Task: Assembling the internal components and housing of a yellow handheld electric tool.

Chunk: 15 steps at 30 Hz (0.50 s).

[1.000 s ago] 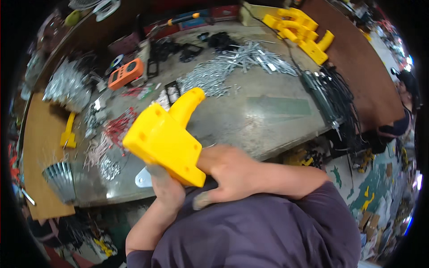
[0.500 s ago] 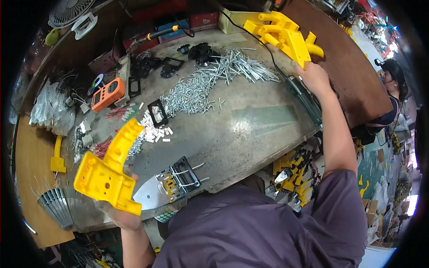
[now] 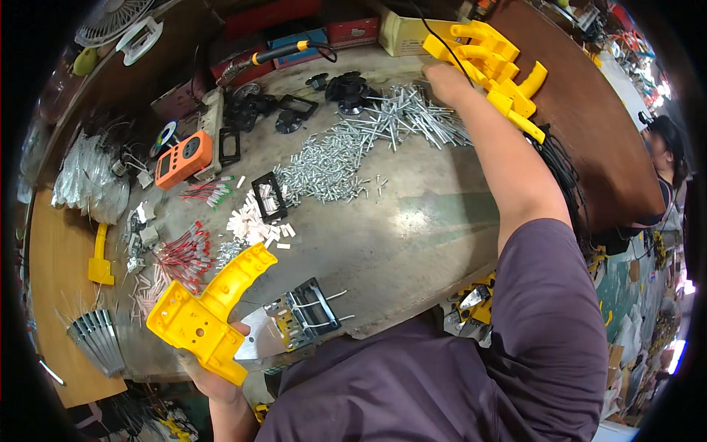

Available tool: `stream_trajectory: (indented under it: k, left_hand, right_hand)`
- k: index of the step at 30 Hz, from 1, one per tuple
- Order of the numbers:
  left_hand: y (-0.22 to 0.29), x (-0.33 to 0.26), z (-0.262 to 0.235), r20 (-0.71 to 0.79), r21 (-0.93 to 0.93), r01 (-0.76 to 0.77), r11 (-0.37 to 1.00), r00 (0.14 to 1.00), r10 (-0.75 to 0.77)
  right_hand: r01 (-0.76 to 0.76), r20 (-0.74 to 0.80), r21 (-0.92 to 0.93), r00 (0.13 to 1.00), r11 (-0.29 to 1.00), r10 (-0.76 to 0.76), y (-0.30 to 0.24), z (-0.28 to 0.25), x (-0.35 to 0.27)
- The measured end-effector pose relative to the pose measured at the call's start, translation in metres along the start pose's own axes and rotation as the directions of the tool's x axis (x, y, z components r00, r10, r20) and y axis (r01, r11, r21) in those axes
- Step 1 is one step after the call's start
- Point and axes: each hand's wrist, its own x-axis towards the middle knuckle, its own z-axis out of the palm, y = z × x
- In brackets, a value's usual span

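My left hand (image 3: 217, 379) grips a yellow plastic housing half (image 3: 197, 324), its hollow inner side up and its curved handle pointing to the far right. Below it on the bench lies a metal plate assembly (image 3: 287, 322) with a black frame and two white strips. My right hand (image 3: 447, 82) reaches to the far right, beside a heap of yellow housing parts (image 3: 490, 55) and at the edge of a pile of long screws (image 3: 420, 114). Its fingers are mostly hidden, so I cannot see whether they hold anything. A black cable (image 3: 442, 37) runs down close to this hand.
Short screws (image 3: 324, 166) lie mid-bench, near white sleeves (image 3: 254, 221) and red-wired parts (image 3: 184, 254). An orange meter (image 3: 184, 158) and a soldering iron (image 3: 280, 51) are at the back left. Another person (image 3: 663, 162) is at the far right.
My right hand has moved left and away from me, from the near side of the yellow heap. The green-grey cylindrical tool no longer shows. My left hand, still holding the housing half, shifted slightly right and nearer.
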Motion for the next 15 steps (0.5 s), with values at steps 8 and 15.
stream_trajectory:
  k: [8,15]
  left_hand:
    - [0.003,0.005,0.011,-0.152,-0.021,0.042,0.999,0.987,-0.045]
    - [-0.002,0.011,0.024,-0.017,-0.131,0.065,0.989,0.998,-0.068]
  right_hand:
    - [0.014,0.025,0.543,0.999,0.839,-0.033,-0.073,-0.071,-0.049]
    - [0.218,-0.060,0.465,0.975,0.858,-0.215,-0.145,-0.070,-0.057]
